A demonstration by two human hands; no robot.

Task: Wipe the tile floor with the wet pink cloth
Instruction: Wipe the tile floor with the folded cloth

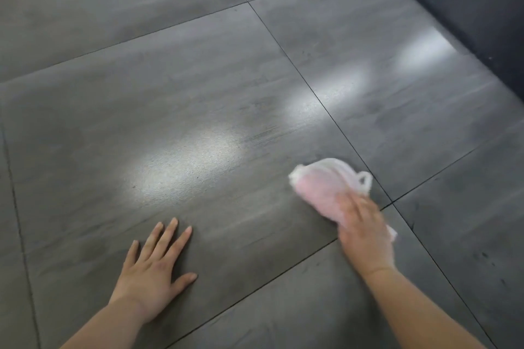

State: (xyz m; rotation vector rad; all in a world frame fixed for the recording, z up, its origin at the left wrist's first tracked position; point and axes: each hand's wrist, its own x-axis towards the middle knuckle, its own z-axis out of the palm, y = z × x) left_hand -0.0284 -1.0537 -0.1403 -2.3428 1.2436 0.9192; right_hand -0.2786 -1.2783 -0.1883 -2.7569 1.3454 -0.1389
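A pink and white cloth (320, 187) lies bunched on the grey tile floor (198, 99), close to a crossing of grout lines. My right hand (364, 228) presses down on the cloth's near end with fingers laid flat over it; the hand is motion-blurred. My left hand (154, 266) rests flat on the same large tile to the left, fingers spread, holding nothing. Pale streaks and bright reflections show on the tile beyond the hands.
A black flat object with a rounded corner (476, 8) sits on the floor at the upper right. Dark grout lines (312, 91) divide the large grey tiles. Small dark specks (482, 256) mark the tile at the lower right.
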